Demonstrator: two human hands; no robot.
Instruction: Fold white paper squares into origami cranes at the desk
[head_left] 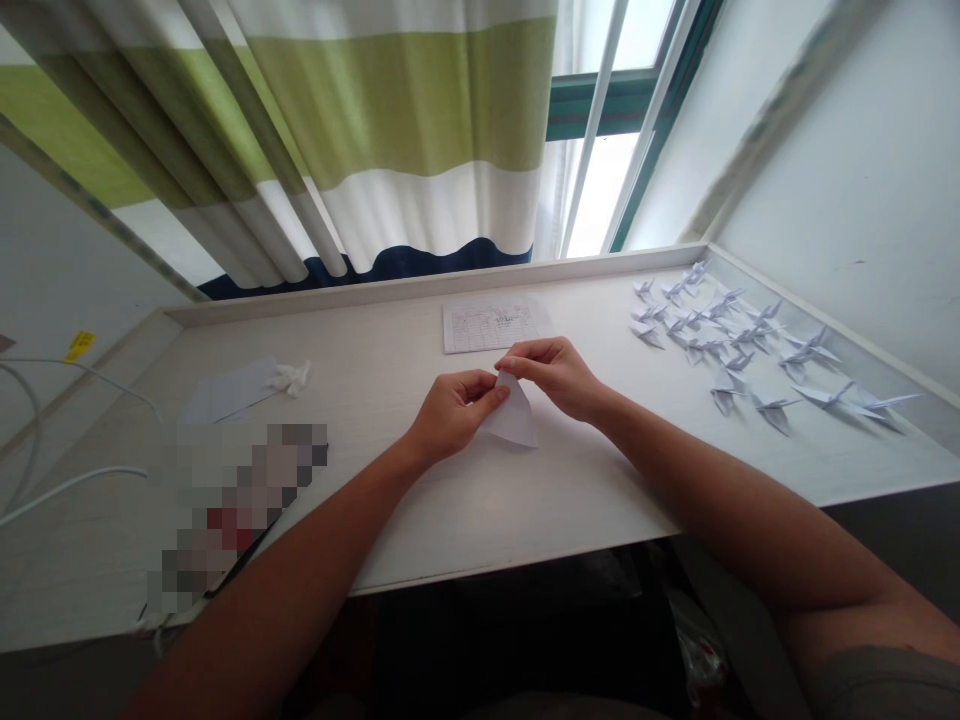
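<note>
A small folded piece of white paper (516,418) is held just above the white desk (465,500) near its middle. My left hand (450,412) pinches the paper's left edge between thumb and fingers. My right hand (556,374) pinches its upper tip from the right. Both hands are closed on the paper, and the fold hangs down between them in a rough triangle.
Several folded paper cranes (739,345) lie in rows on the desk's right side. A printed sheet (491,325) lies behind my hands. At the left are white paper sheets (225,392), a crumpled scrap (292,377), a blurred patch (232,500) and white cables (52,480). A striped curtain (337,140) hangs behind.
</note>
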